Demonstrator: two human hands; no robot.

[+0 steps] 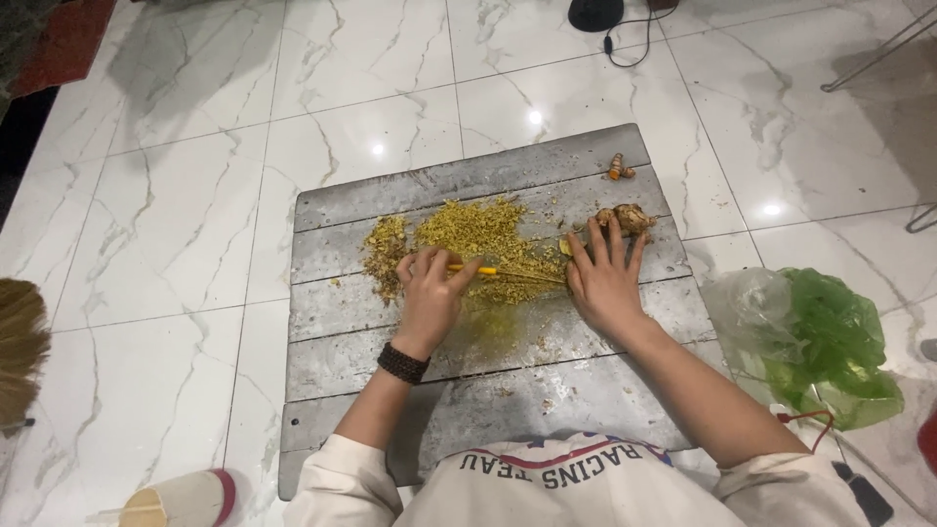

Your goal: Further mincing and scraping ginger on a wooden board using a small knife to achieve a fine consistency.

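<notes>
A grey plank board (381, 200) lies on the marble floor with a heap of chopped yellow root (475, 232) spread over it. My left hand (429, 291) is closed around the yellow handle of a knife (498, 272), whose blade lies flat across the heap towards the right. My right hand (603, 278) rests flat on the board with fingers spread, its fingertips at the blade's far end and just below a whole knobbly root (628, 219). A small orange root piece (619, 169) sits near the board's far right corner.
Crumpled clear and green plastic bags (815, 342) lie on the floor to the right of the board. A broom head (18, 346) is at the left edge, a round container (181, 500) at the lower left, and a black cable (625, 44) at the top.
</notes>
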